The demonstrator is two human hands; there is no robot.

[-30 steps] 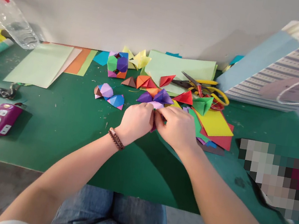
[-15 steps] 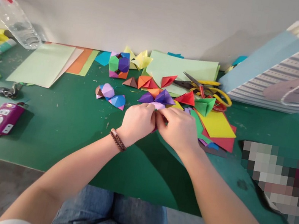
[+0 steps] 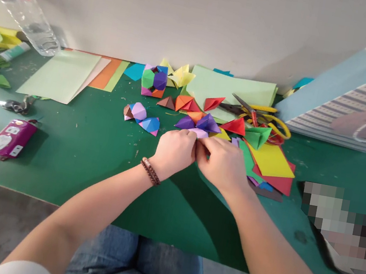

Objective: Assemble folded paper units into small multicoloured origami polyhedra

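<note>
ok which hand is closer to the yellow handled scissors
Right hand is nearer, below and left of the yellow-handled scissors, with a green folded paper piece between them. Left hand is farther, beyond the right hand.

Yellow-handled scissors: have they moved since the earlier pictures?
No. The yellow-handled scissors lie in the same spot against the pale green paper sheet; only the head camera's view has shifted.

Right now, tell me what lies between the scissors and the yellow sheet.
In the head view, a green folded paper piece sits between the scissors and the yellow sheet.
</note>
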